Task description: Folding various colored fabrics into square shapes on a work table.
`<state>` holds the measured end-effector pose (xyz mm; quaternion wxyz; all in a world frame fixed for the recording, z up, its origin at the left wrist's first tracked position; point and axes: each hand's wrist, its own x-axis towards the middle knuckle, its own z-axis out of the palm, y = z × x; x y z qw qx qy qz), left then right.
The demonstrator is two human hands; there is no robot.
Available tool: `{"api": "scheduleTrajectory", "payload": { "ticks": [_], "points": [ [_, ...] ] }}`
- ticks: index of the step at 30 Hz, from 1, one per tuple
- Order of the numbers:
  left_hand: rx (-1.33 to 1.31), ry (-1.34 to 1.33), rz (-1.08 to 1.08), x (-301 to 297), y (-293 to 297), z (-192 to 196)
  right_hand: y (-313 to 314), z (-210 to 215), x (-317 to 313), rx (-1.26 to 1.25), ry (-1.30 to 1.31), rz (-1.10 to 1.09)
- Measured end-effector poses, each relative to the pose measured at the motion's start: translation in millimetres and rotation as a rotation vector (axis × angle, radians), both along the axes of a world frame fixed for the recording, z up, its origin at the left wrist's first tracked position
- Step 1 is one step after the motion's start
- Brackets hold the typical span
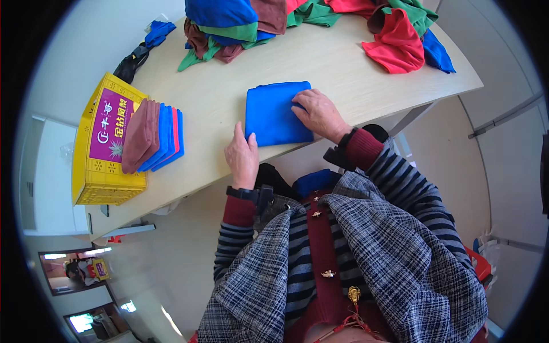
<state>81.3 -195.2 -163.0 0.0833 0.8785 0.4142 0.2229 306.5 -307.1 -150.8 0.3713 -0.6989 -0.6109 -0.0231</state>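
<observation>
A folded blue cloth lies flat as a near square at the table's near edge. My left hand stands at its lower left corner, fingers stretched out and thumb apart, with the thumb by the cloth's edge. Over the right side of the cloth rests my right hand, its fingers slightly bent and apart on the fabric. Neither hand holds anything that I can see.
Left of the cloth, a row of folded brown, blue and red cloths leans against a yellow crate. Heaped loose cloths cover the far side of the pale table. A red cloth lies at the far right.
</observation>
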Motion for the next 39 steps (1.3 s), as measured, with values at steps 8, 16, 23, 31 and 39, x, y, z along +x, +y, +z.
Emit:
{"api": "scheduleTrajectory", "payload": {
  "ticks": [8, 16, 23, 31, 39],
  "points": [
    [0.153, -0.132, -0.196, 17.4, 6.9, 22.8, 19.8, 26.8, -35.5, -0.080, -0.184, -0.067],
    [0.179, 0.029, -0.420, 68.0, 36.3, -12.0, 34.8, -25.6, -33.0, -0.205, -0.175, -0.163],
    [0.144, 0.091, -0.376, 66.6, 44.3, -16.9, 36.6, -25.0, -29.8, -0.197, -0.147, -0.182],
    [0.070, 0.144, -0.273, 66.5, 41.0, -7.6, 31.0, -20.4, -26.0, -0.214, -0.161, -0.181],
    [0.038, 0.191, -0.090, 43.2, 39.1, 3.4, 9.1, -7.8, 2.0, -0.339, -0.201, -0.290]
  ]
}}
